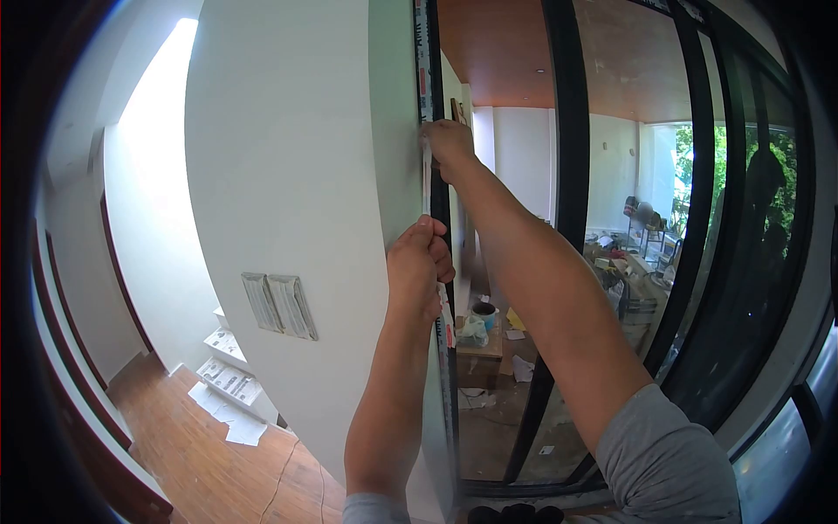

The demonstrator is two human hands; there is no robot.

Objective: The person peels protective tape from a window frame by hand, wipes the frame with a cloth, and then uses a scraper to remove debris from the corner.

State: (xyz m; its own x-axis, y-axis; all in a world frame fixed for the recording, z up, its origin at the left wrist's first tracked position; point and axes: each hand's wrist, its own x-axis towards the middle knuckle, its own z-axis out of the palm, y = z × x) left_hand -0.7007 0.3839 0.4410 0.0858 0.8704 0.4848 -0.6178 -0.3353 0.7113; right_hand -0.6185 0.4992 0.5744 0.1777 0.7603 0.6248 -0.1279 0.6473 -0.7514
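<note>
A dark door frame (443,205) runs upright along the wall's edge, with printed protective film (424,61) in white, black and red on its upper part. A narrow white tape strip (427,188) stretches down the frame between my two hands. My left hand (419,262) is closed at the strip's lower part, thumb up and fingers curled against the frame. Higher up, my right hand (449,147) pinches at the strip's upper end, its fingertips partly hidden. More printed film (448,327) shows below my left hand.
Two covered wall switches (279,306) sit on the white wall (279,175) at left. Behind it are covered stairs (229,375) and a wood floor (262,472). Dark-framed glass panels (572,175) stand at right; beyond them are a small table (480,345) and clutter.
</note>
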